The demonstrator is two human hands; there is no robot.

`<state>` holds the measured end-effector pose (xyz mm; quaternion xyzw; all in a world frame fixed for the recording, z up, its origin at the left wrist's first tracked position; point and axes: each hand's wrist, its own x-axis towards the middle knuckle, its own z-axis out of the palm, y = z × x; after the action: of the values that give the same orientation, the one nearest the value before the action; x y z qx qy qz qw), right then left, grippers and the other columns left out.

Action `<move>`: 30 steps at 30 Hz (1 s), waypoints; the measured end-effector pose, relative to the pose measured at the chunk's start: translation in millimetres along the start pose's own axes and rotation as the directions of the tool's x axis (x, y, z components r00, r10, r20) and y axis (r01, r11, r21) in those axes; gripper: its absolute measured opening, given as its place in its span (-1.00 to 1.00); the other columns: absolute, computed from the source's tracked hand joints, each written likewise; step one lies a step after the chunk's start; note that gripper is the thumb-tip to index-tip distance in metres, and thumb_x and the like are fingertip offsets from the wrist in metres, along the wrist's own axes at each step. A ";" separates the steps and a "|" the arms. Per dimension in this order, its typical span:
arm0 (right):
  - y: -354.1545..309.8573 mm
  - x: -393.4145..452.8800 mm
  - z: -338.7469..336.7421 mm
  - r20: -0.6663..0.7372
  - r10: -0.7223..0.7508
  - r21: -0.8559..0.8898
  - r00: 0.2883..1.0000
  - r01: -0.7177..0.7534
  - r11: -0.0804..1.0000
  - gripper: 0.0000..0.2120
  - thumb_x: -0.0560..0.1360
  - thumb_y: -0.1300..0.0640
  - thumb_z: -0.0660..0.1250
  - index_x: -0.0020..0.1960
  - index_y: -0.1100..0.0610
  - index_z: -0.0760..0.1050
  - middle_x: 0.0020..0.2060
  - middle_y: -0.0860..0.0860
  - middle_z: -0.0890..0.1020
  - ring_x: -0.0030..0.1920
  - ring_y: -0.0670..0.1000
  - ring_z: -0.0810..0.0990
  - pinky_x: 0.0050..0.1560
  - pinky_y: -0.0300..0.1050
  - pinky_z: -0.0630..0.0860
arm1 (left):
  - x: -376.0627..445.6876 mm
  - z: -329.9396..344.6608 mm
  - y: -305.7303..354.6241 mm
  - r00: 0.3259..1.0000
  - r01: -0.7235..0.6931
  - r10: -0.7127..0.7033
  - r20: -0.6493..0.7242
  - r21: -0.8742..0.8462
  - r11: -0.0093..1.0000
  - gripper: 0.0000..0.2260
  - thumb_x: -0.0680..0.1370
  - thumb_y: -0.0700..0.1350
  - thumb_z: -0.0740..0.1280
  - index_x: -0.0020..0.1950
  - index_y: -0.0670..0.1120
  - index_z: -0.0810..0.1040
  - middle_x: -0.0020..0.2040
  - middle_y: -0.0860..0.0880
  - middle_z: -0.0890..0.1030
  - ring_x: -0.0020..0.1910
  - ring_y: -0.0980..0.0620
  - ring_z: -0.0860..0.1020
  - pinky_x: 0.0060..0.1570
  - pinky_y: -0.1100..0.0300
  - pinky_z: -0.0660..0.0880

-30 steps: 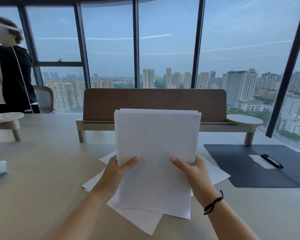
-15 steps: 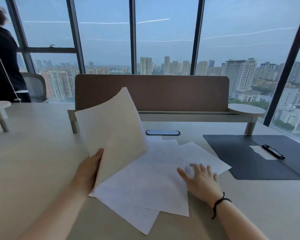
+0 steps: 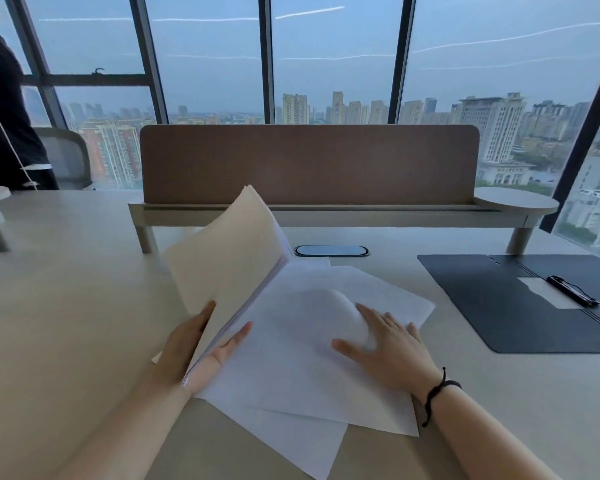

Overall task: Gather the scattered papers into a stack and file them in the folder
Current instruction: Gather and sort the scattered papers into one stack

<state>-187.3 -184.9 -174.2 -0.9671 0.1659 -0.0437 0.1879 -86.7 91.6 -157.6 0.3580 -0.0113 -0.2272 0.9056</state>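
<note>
Left hand (image 3: pixel 201 344) gripping tilted stack (image 3: pixel 229 258), right hand (image 3: pixel 388 348) fingers spread flat on loose sheets (image 3: pixel 291 382), open folder (image 3: pixel 506 306) well right on table (image 3: pixel 66 306)

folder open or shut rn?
Open. The folder lies spread flat on the table, both dark inner panels showing, with a black pen by its spine. No papers in it yet.

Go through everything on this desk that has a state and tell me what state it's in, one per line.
Paper stack: tilted up on edge, gripped by the left hand.
Loose sheets: still spread on the desk, overlapping; top one curling up at the right hand.
Right hand: flat, fingers spread on the sheets.
Folder: lying open, no stack in it yet.
Pen: lying on the open folder.
</note>
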 end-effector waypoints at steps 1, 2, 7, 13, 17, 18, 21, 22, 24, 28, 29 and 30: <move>0.4 -0.4 -2.4 -0.015 0.013 0.090 1.000 -0.012 0.996 -0.09 0.35 -0.58 0.12 0.58 -0.20 0.04 0.51 -0.07 0.39 0.53 0.05 0.29 0.53 0.13 0.15 | -0.3 0.8 1.9 0.999 -0.013 0.014 -0.029 0.014 1.000 -0.55 0.68 -0.18 0.13 -0.27 -0.15 0.72 -0.59 -0.01 0.53 -0.67 0.05 0.51 0.07 -0.22 0.51; 2.4 -0.2 -5.0 -0.027 0.028 0.202 0.999 -0.022 0.979 -0.08 0.36 -0.54 0.20 0.59 -0.19 0.04 0.49 -0.03 0.43 0.49 0.07 0.36 0.50 0.10 0.25 | 3.2 -4.9 3.0 1.000 -0.024 0.024 -0.004 0.033 0.999 -0.66 0.66 -0.18 0.20 -0.21 -0.15 0.70 -0.59 0.01 0.51 -0.67 0.07 0.49 0.06 -0.20 0.55; 8.5 -4.9 -16.4 -0.045 0.068 0.717 0.997 -0.015 0.697 0.07 0.11 -0.38 0.51 0.54 -0.14 0.25 0.34 0.05 0.54 0.14 0.02 0.66 0.16 -0.03 0.58 | 19.0 -39.3 12.8 0.991 -0.024 0.037 0.129 -0.097 0.995 -0.62 0.28 -0.22 0.61 -0.07 -0.09 0.47 -0.58 0.03 0.29 -0.67 0.10 0.29 0.06 -0.02 0.64; -12.7 1.2 -9.4 0.021 -0.058 0.107 0.998 0.055 0.993 0.19 0.04 -0.66 0.25 0.56 -0.15 0.20 0.45 -0.10 0.42 0.43 0.02 0.37 0.42 0.01 0.33 | 21.3 -34.4 8.1 0.999 0.043 -0.041 0.035 -0.041 0.998 -0.75 0.69 -0.17 0.13 -0.05 -0.12 0.58 -0.60 0.04 0.28 -0.69 0.11 0.28 0.07 -0.06 0.64; -36.5 23.8 -5.0 0.143 -0.111 -0.143 0.983 0.132 0.981 0.24 0.04 -0.68 0.28 0.58 -0.09 0.15 0.46 -0.04 0.38 0.45 0.09 0.33 0.42 0.09 0.25 | 19.4 -30.7 6.5 0.995 0.055 -0.054 0.083 -0.017 0.998 -0.71 0.67 -0.16 0.16 -0.09 -0.09 0.66 -0.61 0.04 0.27 -0.70 0.11 0.27 0.15 -0.06 0.60; -42.2 31.1 -5.2 0.159 -0.116 -0.176 0.980 0.144 0.974 0.26 0.02 -0.67 0.29 0.57 -0.07 0.17 0.43 -0.02 0.39 0.43 0.10 0.35 0.41 0.10 0.26 | 20.3 -31.8 6.1 0.996 0.049 -0.047 0.078 -0.024 0.999 -0.70 0.67 -0.16 0.16 -0.12 -0.10 0.64 -0.62 0.04 0.27 -0.70 0.11 0.27 0.11 -0.05 0.62; -56.0 51.8 -9.1 0.227 -0.090 -0.214 0.970 0.140 0.967 0.28 -0.03 -0.65 0.35 0.54 -0.02 0.23 0.37 0.01 0.40 0.39 0.11 0.37 0.38 0.14 0.30 | 20.1 -32.6 8.0 0.997 0.032 -0.029 0.078 -0.044 0.999 -0.70 0.67 -0.17 0.15 -0.12 -0.14 0.62 -0.61 0.04 0.29 -0.70 0.11 0.27 0.08 -0.03 0.64; -59.9 56.4 -11.1 0.251 -0.075 -0.222 0.965 0.133 0.966 0.28 -0.05 -0.64 0.37 0.51 0.00 0.26 0.34 0.01 0.41 0.38 0.11 0.37 0.36 0.14 0.34 | 20.8 -33.1 9.4 0.996 0.027 -0.023 0.086 -0.048 0.998 -0.75 0.65 -0.18 0.19 -0.12 -0.14 0.62 -0.61 0.04 0.29 -0.70 0.11 0.28 0.06 -0.02 0.64; -66.2 64.2 -15.0 0.285 -0.036 -0.246 0.958 0.109 0.963 0.22 -0.09 -0.62 0.41 0.41 0.03 0.33 0.26 0.00 0.46 0.31 0.10 0.43 0.30 0.09 0.41 | 24.3 -38.2 11.6 0.989 -0.001 0.011 0.144 -0.068 0.998 -0.96 0.50 -0.20 0.41 -0.09 -0.14 0.58 -0.60 0.03 0.30 -0.69 0.11 0.29 0.05 -0.01 0.64; -78.4 70.4 -22.5 0.364 0.019 -0.217 0.931 0.065 0.974 -0.18 -0.09 -0.49 0.53 -0.12 0.10 0.46 -0.21 -0.04 0.54 -0.20 0.03 0.56 -0.17 -0.12 0.50 | 34.0 -53.8 17.0 0.966 -0.035 0.058 0.252 -0.096 0.995 -0.62 0.27 -0.19 0.62 -0.03 -0.13 0.54 -0.57 0.01 0.33 -0.67 0.10 0.32 0.09 0.02 0.62; -79.6 71.0 -22.1 0.379 0.023 -0.207 0.925 0.060 0.977 -0.26 -0.07 -0.46 0.55 -0.23 0.10 0.44 -0.28 -0.03 0.52 -0.28 0.03 0.54 -0.25 -0.14 0.47 | 33.9 -54.2 17.6 0.959 -0.040 0.068 0.274 -0.104 0.994 -0.65 0.29 -0.19 0.61 -0.04 -0.13 0.54 -0.57 0.01 0.33 -0.67 0.10 0.33 0.10 0.03 0.61; -80.3 70.3 -21.4 0.387 0.025 -0.196 0.922 0.056 0.979 -0.30 -0.05 -0.43 0.56 -0.28 0.11 0.45 -0.29 -0.02 0.52 -0.31 0.03 0.54 -0.27 -0.14 0.46 | 35.2 -55.0 17.9 0.958 -0.034 0.065 0.280 -0.114 0.993 -0.67 0.30 -0.19 0.60 -0.05 -0.13 0.54 -0.57 0.01 0.33 -0.67 0.10 0.33 0.11 0.03 0.61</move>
<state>-99.8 -145.9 -122.5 -0.9720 0.1212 0.1641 0.1169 -37.8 123.7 -191.8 0.2720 -0.1375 -0.2537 0.9180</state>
